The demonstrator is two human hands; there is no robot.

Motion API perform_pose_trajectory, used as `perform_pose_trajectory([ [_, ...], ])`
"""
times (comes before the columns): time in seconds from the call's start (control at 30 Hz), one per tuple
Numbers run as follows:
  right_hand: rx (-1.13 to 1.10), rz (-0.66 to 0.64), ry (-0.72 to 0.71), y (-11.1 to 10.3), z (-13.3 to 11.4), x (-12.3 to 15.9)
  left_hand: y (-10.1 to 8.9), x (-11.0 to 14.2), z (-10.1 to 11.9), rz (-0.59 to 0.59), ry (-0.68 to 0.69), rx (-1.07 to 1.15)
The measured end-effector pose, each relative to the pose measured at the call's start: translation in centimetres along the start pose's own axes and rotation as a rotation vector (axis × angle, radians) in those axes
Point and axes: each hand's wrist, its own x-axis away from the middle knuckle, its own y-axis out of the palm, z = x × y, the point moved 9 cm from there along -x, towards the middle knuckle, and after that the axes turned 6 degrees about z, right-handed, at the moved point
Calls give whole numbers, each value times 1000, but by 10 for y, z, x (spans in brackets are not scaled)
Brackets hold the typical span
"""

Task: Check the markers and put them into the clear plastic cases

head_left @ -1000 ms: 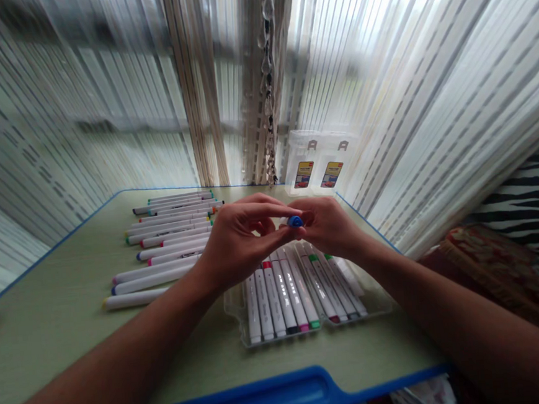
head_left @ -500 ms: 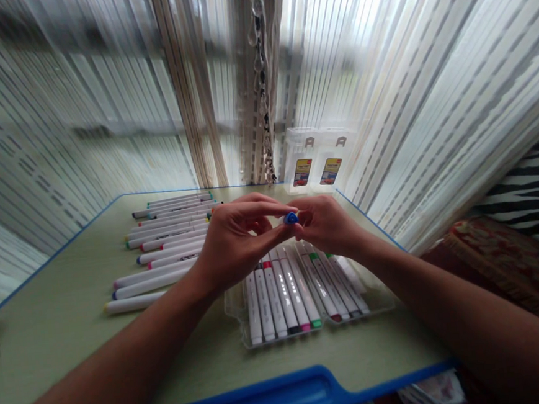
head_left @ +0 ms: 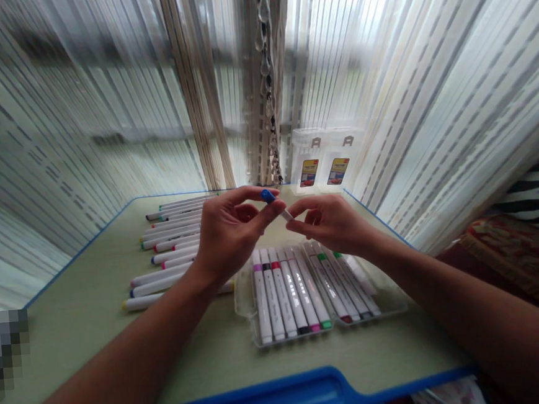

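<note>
Above the table, a white marker with a blue end (head_left: 268, 196) is pinched between both hands. My left hand (head_left: 229, 230) is closed with thumb and fingertips near the blue end. My right hand (head_left: 331, 221) grips the white lower part of the same marker, thumb and index finger pressed together. Below the hands lies a clear plastic case (head_left: 243, 300) with rows of white markers (head_left: 277, 301) in its two sections; some have coloured bands or ends. To the left, partly behind my left hand and forearm, several loose white markers (head_left: 168, 278) lie side by side.
A clear package lid (head_left: 329, 160) with two yellow labels stands at the table's far edge, against the string curtain (head_left: 370, 63). The pale table (head_left: 84, 335) has a blue rim and a blue tray ledge (head_left: 266, 398) at the front. Patterned fabric (head_left: 502, 252) is at the right.
The marker has turned from pointing end-on at me to a slant, its blue end now up and left. My hands have moved slightly apart, and the view has shifted a little.
</note>
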Motion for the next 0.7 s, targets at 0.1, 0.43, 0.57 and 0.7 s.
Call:
perform_pose_trajectory([
  [0.1, -12, 16, 13, -3, 0, -1, -16, -8, -7, 122, -12, 58],
  [0.43, -412, 243, 115, -24, 6, -5, -30, -18, -29, 149, -71, 124],
  [0.57, -486, 328, 83, -33, 1, -4, -22, -15, -36, 38, -107, -18],
  [0.7, -435, 383, -24, -39, -15, 1, -6, -10, -37, -144, -86, -124],
])
